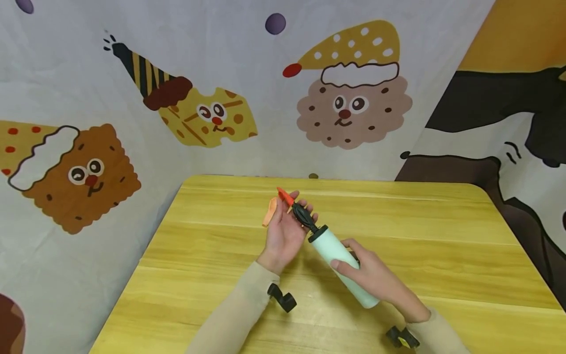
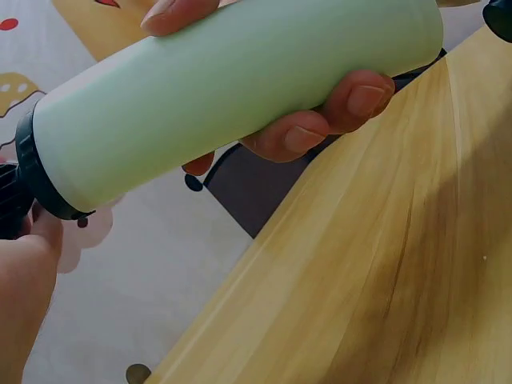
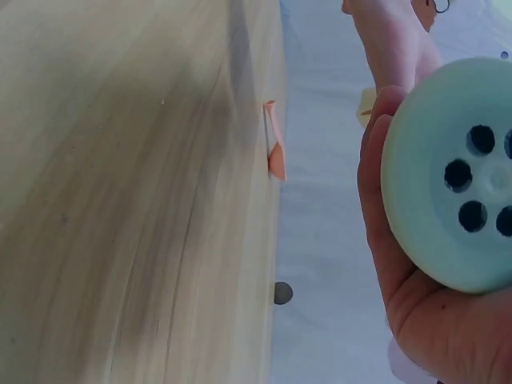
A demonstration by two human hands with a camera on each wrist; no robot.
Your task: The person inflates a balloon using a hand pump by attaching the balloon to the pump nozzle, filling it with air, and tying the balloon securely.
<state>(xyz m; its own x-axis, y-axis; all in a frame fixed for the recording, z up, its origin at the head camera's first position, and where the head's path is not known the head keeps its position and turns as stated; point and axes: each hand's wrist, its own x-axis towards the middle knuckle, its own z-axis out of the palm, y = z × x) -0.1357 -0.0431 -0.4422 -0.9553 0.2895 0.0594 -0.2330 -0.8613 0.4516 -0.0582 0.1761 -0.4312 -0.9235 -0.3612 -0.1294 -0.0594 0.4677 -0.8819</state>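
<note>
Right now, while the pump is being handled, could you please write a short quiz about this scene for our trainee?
1. Which hand grips the pump's mint-green barrel?
2. True or false: the orange balloon lies on the table.
3. Fill the blank: the balloon at the tip of the black nozzle is ____.

Key: 1. the right hand; 2. true; 3. red.

The pump (image 1: 330, 250) is mint and black, the balloon (image 1: 269, 212) orange, the table (image 1: 185, 255) grained yellow.
</note>
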